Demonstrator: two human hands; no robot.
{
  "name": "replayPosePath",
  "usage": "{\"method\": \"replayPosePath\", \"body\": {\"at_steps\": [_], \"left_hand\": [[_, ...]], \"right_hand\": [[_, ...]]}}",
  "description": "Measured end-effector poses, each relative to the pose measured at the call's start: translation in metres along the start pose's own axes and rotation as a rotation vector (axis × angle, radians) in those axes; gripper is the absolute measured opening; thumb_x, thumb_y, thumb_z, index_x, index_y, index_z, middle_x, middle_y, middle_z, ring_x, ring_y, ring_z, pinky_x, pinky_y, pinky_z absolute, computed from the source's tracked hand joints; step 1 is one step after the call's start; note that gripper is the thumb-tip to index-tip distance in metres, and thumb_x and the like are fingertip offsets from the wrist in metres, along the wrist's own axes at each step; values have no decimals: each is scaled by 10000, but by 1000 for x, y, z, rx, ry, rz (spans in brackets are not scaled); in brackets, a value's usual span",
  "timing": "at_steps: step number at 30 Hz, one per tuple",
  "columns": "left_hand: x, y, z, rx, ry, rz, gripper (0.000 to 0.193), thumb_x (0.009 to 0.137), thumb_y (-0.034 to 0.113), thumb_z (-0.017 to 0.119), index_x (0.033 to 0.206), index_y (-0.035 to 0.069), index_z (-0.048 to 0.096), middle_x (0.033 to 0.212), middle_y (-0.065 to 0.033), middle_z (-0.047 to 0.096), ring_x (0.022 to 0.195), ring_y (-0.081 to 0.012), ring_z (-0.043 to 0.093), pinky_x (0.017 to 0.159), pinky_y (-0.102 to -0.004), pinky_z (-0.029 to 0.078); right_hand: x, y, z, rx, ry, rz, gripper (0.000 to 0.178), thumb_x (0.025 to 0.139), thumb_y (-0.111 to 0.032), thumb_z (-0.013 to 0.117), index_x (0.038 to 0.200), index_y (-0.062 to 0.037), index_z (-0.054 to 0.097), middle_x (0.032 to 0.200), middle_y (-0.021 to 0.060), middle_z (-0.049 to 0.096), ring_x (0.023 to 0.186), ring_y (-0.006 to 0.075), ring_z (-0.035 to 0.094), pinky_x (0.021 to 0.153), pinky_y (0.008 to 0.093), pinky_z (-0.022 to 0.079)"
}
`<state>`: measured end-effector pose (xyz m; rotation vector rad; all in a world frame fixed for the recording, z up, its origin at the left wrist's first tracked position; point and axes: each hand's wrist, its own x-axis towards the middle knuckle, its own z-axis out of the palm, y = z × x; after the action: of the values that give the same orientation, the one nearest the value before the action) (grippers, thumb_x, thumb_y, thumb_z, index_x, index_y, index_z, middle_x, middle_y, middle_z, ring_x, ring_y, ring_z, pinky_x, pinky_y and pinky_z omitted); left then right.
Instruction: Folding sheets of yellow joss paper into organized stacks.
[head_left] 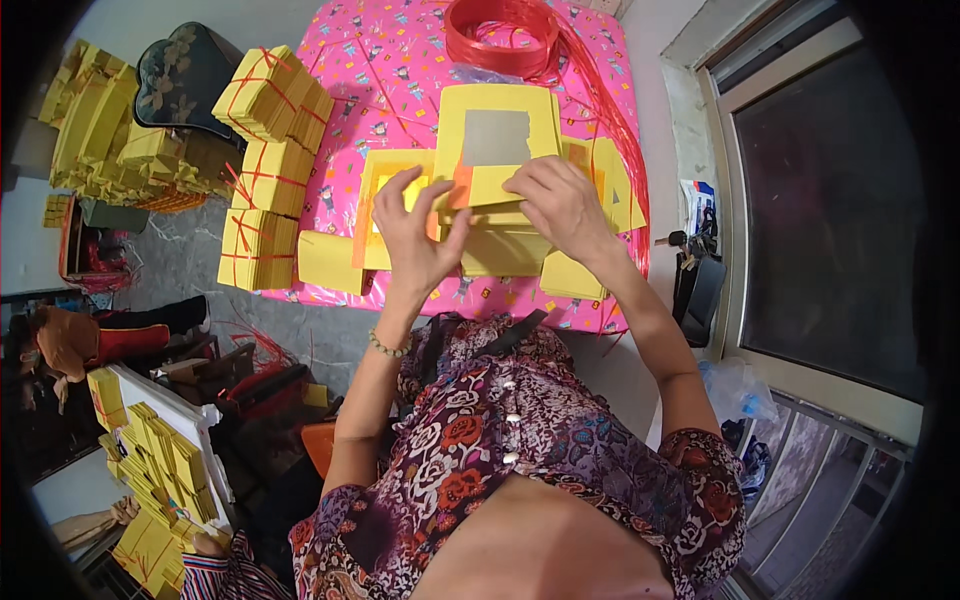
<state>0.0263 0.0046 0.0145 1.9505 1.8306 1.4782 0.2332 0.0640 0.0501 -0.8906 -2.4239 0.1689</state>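
Observation:
A stack of yellow paper sheets (497,97) lies on the pink table; its top sheet bears a silver-grey square and an orange patch. My right hand (568,208) is closed in a pinch at the near edge of the yellow paper, which lifts slightly there. Over the left side my left hand (415,228) has its fingers spread, the tips close to the orange patch, holding nothing. Beneath it lies another yellow sheet with an orange border (372,200). More yellow paper (505,250) sits just under and between my hands.
Red plastic strands coil in a ring (500,38) at the back and trail down the right. Tied yellow bundles (262,175) stand along the table's left edge, beside a dark padded chair back (190,80). At lower left, another person's striped sleeve (235,572) is near more yellow bundles.

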Motion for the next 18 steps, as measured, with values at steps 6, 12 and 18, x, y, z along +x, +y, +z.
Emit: {"method": "replayPosePath", "body": {"at_steps": [6, 12, 18], "left_hand": [[18, 18, 19, 109, -243, 250, 509, 697, 26, 642, 1194, 108, 567, 1109, -64, 599, 1039, -247, 536, 908, -396, 381], [26, 6, 20, -103, -22, 178, 440, 730, -84, 573, 1145, 59, 599, 962, -105, 657, 843, -285, 611, 745, -377, 476], [36, -3, 8, -821, 60, -157, 188, 895, -13, 577, 1081, -5, 596, 978, -55, 654, 927, -125, 609, 808, -271, 494]], "right_hand": [[12, -18, -5, -95, 96, -151, 240, 679, -43, 659, 914, -77, 622, 902, 52, 593, 925, 231, 577, 832, 380, 452], [18, -15, -22, 97, 317, 30, 348, 841, -138, 636, 1165, -48, 545, 1137, 122, 556, 1068, 268, 547, 931, 378, 437], [14, 59, 4, 741, 606, 505, 410, 979, -209, 485, 1313, 13, 401, 1293, 150, 484, 1216, 227, 459, 1026, 361, 369]]}}
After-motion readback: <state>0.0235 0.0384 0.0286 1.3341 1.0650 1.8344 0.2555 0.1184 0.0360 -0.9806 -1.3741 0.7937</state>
